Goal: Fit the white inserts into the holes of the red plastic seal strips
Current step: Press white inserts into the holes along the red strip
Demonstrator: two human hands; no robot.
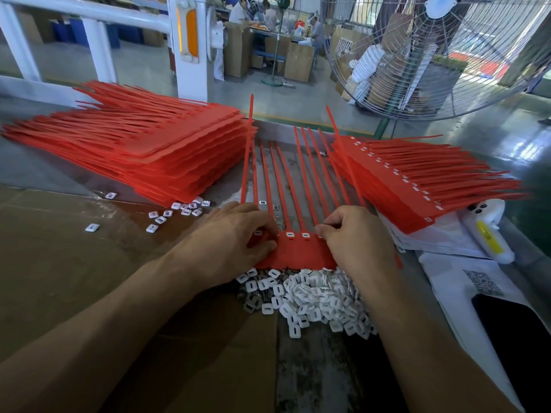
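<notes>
Both hands, left hand (pixel 238 234) and right hand (pixel 354 236), pinch the red strip (pixel 298 251) between them, tails running toward 12 o'clock, inserts (pixel 316 296) heaped at 6.

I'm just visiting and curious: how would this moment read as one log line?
step: fitting inserts | left hand: pressing red seal strip sheet | right hand: pinching sheet's top edge | white inserts: piled below sheet

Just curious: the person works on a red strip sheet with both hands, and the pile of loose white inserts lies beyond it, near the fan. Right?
Not quite. The head view shows the pile of inserts nearer the person than the sheet, not beyond it. Both hands are on the sheet.
</notes>
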